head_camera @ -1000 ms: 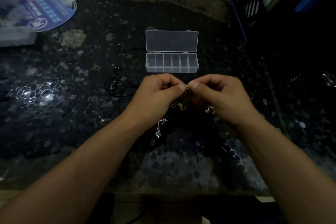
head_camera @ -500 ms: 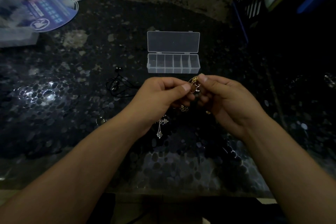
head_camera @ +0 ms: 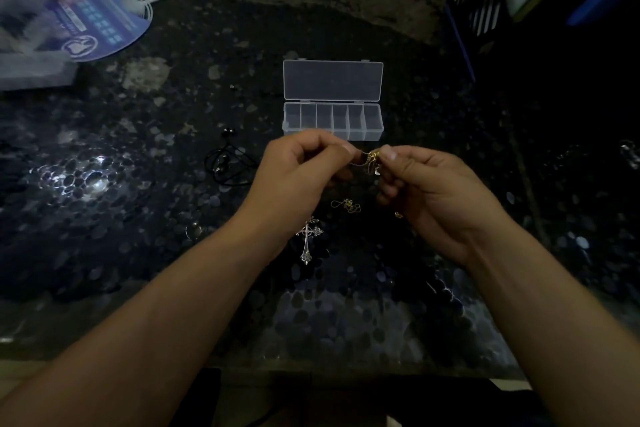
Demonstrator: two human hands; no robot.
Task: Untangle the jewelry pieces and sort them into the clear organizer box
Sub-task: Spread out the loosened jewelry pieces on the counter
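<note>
On the dark speckled tabletop the clear organizer box lies open just beyond both hands — left hand and right hand pinch the gold tangle between them, its long axis running left to right, equally near either hand.

Both forearms reaching in from bottom corners, bare, converging just in front of clear organizer box. Left hand curling, thumb and forefinger pinching thin chain bit. Right hand facing it, palm turned inward, fingertips pinching gold jewelry piece. Hands nearly touching, hovering above tabletop, box just beyond knuckles.
</note>
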